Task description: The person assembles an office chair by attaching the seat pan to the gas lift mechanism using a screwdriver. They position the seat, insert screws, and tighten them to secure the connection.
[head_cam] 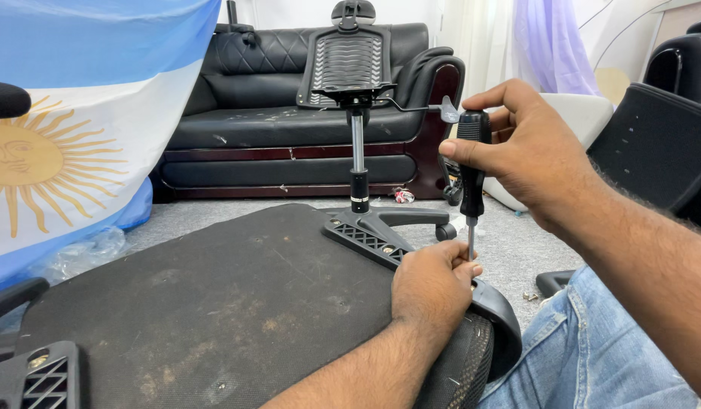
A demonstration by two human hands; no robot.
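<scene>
Your right hand (528,148) was closed around the black handle of a screwdriver (472,178), holding it upright with the shaft pointing straight down. Your left hand (432,286) was curled at the tip of that shaft, fingers pinched around it where it met the edge of the overturned chair seat (214,303). The seat lay underside up across your lap, its dusty black board facing you, a plastic bracket (363,238) bolted near the far edge. Beyond it stood a chair base with a gas lift (358,163), and behind that a black sofa (275,113). A blue-and-white flag with a sun (70,129) hung at the left.
</scene>
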